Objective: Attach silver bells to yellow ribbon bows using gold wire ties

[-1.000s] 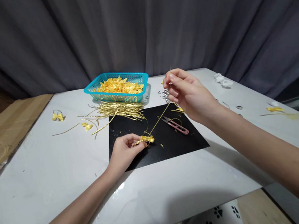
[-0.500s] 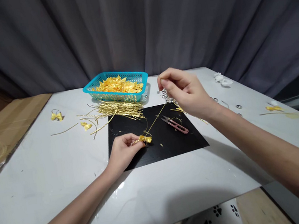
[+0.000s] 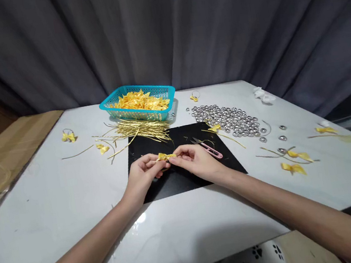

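Note:
Over the black mat (image 3: 167,185), a small yellow ribbon bow (image 3: 166,156) with gold cord about it is held between both hands. My left hand (image 3: 146,171) pinches the bow's left side, thumb against fingers. On the bow's right side, my right hand (image 3: 195,161) closes thumb and fingertips; part of the bow and cord is hidden behind them. Pink-handled thread snips (image 3: 209,148) lie on the mat just beyond my right hand. A pile of gold cords (image 3: 144,129) overlaps the mat's far edge.
A blue basket (image 3: 106,107) full of yellow bows stands at the back. Many silver domed pieces (image 3: 226,119) are spread right of the mat. Loose bows (image 3: 293,169) with cords lie at the right, another bow (image 3: 102,148) at the left. White crumpled tissue (image 3: 264,95) is at the far right.
My right hand has come down and left from above the mat, where it was drawing a gold cord taut, to the bow. My left hand has kept its hold.

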Demonstrator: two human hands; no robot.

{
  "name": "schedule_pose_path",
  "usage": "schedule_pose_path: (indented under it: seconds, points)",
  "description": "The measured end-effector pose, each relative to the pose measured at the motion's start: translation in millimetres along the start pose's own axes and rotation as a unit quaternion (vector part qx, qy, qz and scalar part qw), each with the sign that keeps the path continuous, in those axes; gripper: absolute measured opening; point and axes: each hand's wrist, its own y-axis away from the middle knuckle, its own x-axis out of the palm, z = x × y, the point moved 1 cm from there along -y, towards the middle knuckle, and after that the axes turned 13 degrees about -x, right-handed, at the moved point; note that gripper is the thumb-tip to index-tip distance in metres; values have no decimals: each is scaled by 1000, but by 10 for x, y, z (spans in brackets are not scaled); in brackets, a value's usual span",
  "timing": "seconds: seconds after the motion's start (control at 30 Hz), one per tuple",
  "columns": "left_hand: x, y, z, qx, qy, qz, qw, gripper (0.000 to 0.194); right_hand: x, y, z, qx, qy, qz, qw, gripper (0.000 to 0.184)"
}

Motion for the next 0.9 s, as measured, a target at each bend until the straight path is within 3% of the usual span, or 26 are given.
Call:
schedule_pose_path:
  seconds: [0.13,0.33,0.5,0.6,0.7,0.8,0.9]
  points:
    - [8,30,-1,7,-43,-3,999,28,-2,11,26,-10,22,-22,999,27]
    - [20,26,13,13,-107,11,994,28,-79,1,12,-31,64,3,997,21]
    - [26,43,6,5,-114,45,992,28,-273,-29,74,-164,232,100,953,15]
    - [41,77,5,-17,-122,65,990,25,-358,-33,115,-188,243,151,939,15]
    - [64,110,8,-31,-102,88,990,24,-358,-18,135,-158,192,149,957,18]
    - [84,137,14,-36,-60,94,993,24,-284,6,128,-66,93,129,985,28]
    - [101,157,20,-44,-29,92,994,22,-189,25,112,20,27,95,995,39]
